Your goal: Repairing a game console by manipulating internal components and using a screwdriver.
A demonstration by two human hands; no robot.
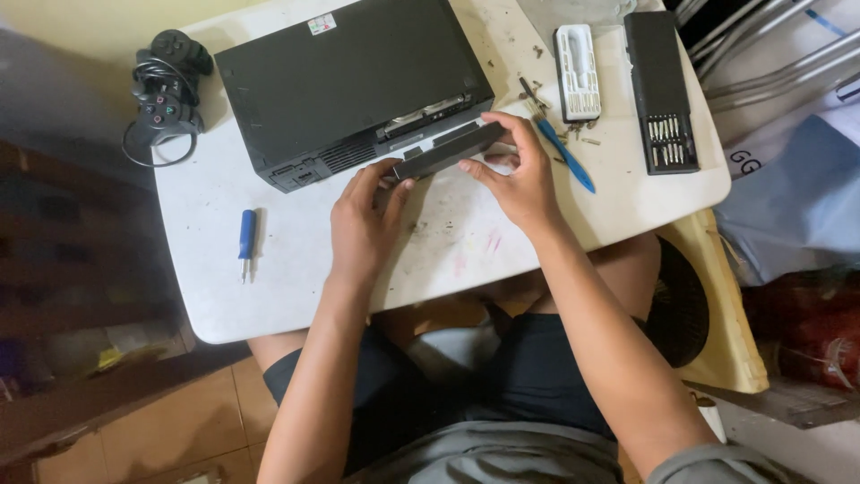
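Note:
A black game console (349, 81) lies flat on a small white table (215, 188), its rear bay facing me. Both my hands grip a long dark rectangular module (445, 150) just in front of that bay. My left hand (363, 220) grips the module's left end with fingertips on its edge. My right hand (515, 175) wraps over the right end from above. The module is tilted, parallel to the console's rear side, close to the bay opening.
A black gamepad (166, 85) with coiled cord sits at the table's far left. A blue-handled screwdriver (245, 237) lies left of my hands, a blue pen-like tool (564, 152) to the right. A white bit holder (577, 72) and black bit case (661, 90) rest at the far right.

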